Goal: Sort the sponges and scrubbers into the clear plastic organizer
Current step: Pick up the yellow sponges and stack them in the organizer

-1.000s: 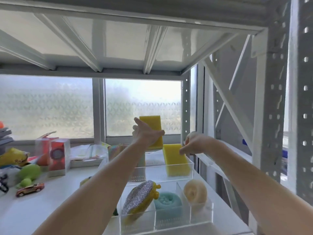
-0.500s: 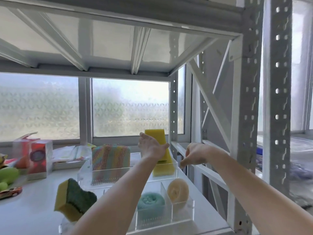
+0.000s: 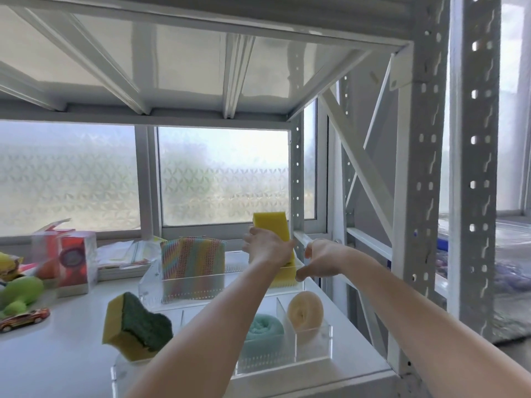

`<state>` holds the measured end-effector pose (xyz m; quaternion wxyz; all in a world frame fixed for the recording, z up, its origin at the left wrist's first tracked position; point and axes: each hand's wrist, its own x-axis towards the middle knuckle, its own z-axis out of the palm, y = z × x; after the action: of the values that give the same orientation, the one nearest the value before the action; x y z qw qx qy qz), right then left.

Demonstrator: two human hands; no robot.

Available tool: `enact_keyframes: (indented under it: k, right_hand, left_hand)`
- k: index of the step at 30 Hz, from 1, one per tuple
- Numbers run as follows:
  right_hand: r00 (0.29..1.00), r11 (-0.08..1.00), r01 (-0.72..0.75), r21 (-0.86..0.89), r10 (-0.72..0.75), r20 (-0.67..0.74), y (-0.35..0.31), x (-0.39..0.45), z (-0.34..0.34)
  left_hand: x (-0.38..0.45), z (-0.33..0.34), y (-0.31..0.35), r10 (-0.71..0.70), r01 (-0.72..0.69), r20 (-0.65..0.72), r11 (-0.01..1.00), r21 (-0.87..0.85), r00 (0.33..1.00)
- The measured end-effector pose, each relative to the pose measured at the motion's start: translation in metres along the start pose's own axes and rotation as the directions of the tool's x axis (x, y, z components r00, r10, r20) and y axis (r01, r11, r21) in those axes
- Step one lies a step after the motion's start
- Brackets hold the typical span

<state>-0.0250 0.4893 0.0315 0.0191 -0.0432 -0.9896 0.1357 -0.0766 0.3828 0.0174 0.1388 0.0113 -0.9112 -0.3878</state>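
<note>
A white metal shelf point(image 3: 57, 366) carries a clear organizer point(image 3: 313, 349), its front row split into small sections and its back row one long section. In the back row, a striped rainbow cloth point(image 3: 192, 261) stands upright at the left end. At the right end stands a yellow sponge point(image 3: 283, 278), and a second yellow sponge point(image 3: 270, 225) is upright directly above it, gripped by the left hand point(image 3: 265, 249), whose fingers wrap its lower part so the top sticks up past the knuckles. The right hand point(image 3: 323, 259) is just beside, to the right, fingers curled and pinching at the organizer's far right wall; whether it truly grips the wall I cannot tell. A yellow-and-green sponge point(image 3: 135, 328) leans at the front left corner. A teal scrubber point(image 3: 264, 331) and a cream scrubber point(image 3: 305, 310) fill two front sections. Far left lie a red box point(image 3: 71, 259), a green toy point(image 3: 20, 294) and a toy car point(image 3: 24, 318).
</note>
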Motion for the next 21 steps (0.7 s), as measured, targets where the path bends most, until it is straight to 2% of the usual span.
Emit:
enact_keyframes:
  k: [5,8,12,15,18,21]
  right_hand:
    - [0.995,0.996,0.092,0.019,-0.092,-0.038,-0.011,0.001,0.002]
    - [0.995,0.995,0.099,0.020,-0.098,-0.022,-0.017,0.004,0.006]
    - [0.994,0.994,0.109,0.026,-0.108,-0.031,-0.021,0.002,0.003]
    - [0.993,0.993,0.110,0.033,-0.108,-0.049,-0.024,0.004,0.001]
    - [0.992,0.991,0.109,0.072,-0.103,-0.075,-0.028,0.012,0.003]
    - [0.985,0.977,0.147,0.156,-0.130,-0.116,-0.032,0.019,0.005]
  left_hand:
    - [0.010,-0.003,-0.004,-0.060,0.072,0.127,0.994,-0.088,0.990]
    - [0.012,-0.005,-0.006,-0.077,0.100,0.189,0.988,-0.118,0.979]
    - [0.012,-0.012,-0.003,-0.114,0.166,0.204,0.950,-0.264,0.972]
    - [0.012,-0.017,-0.006,-0.097,0.152,0.166,0.921,-0.359,0.981]
    - [0.012,-0.024,-0.010,-0.062,0.132,0.181,0.903,-0.408,0.982]
    - [0.011,-0.030,-0.014,-0.027,0.096,0.190,0.926,-0.366,0.981]
